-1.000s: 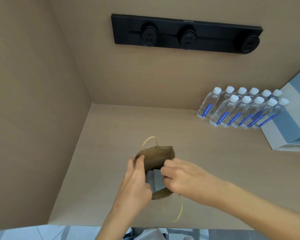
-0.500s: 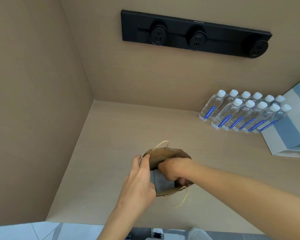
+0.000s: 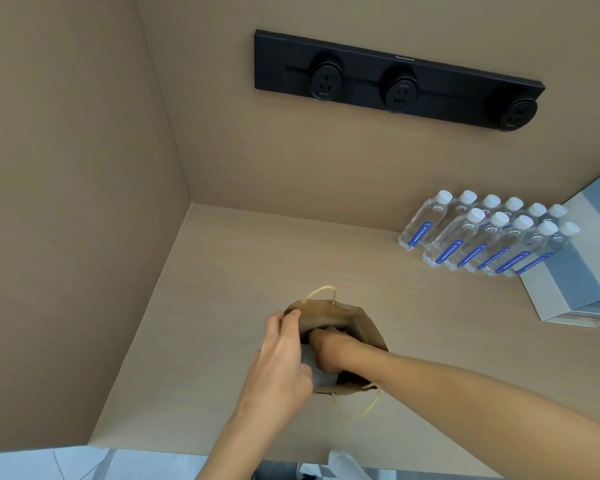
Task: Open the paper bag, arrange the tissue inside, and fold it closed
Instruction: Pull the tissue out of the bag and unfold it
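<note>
Head view, right hand: the right hand (image 3: 328, 351) is sunk into the mouth of the paper bag (image 3: 368, 332), curled on the tissue (image 3: 321, 374); whether it pinches the tissue or only presses it I cannot tell.
Left hand: the left hand (image 3: 281, 362) clasps the bag's left rim, fingertips (image 3: 291, 315) over the top edge, holding the mouth apart.
Bag: upright on the counter (image 3: 243, 271), well forward and left of the water bottles (image 3: 482, 237), one handle (image 3: 321, 292) on its far side, one handle (image 3: 362, 408) on its near side.
Step, as I judge it: seating the tissue; push down lightly, spread it to the corners, and keep the left grip firm but gentle so the thin wall does not crease or tear.
Hidden: the bag's floor, the right fingertips and most of the tissue.
Cut off: the box (image 3: 582, 271) right of the bottles.
Hard to make out: the bottle labels.
</note>
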